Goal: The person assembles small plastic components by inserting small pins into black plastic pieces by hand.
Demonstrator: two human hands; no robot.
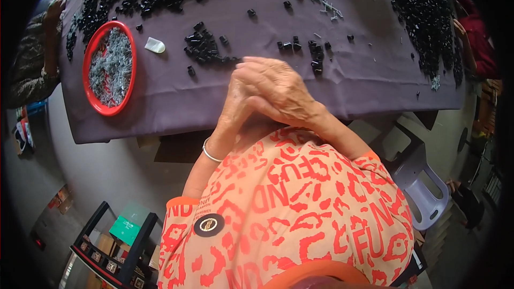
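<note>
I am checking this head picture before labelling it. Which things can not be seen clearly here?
- Palms and fingertips: the right hand lies over the left hand, so any held piece and each grip stay hidden.
- Contents of the red tray: grey bits, too small to identify.
- Black pieces on the purple cloth: too small to tell their shape.
- Other people's hands at both sides: cut off by the dark fisheye rim.

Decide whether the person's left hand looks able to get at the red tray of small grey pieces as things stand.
Probably yes. The left hand is pressed against the right hand, and only bare purple cloth lies between it and the red tray to its left.
</note>
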